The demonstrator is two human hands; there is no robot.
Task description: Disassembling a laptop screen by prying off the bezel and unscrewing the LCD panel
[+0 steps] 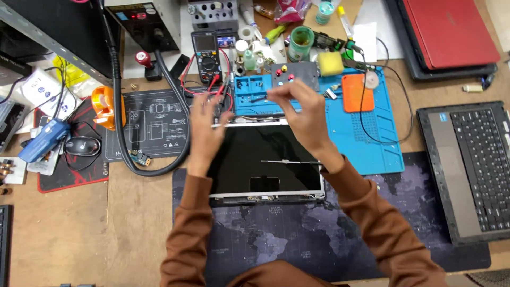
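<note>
Laptop screen panel (265, 159) lies flat, dark face up, on the desk mat (297, 234), its far edge meeting the blue work mat (366, 133). Left hand (204, 125) rests on the panel's far-left corner, fingers spread, gripping nothing. Right hand (297, 109) hovers over the far edge, fingertips pinched; what they hold cannot be told.

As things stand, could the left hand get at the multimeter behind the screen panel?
Probably yes. The left hand rests at the screen panel's far left corner, and the multimeter lies just beyond it. Only loose red and black test leads lie between; nothing solid blocks the way.
</note>
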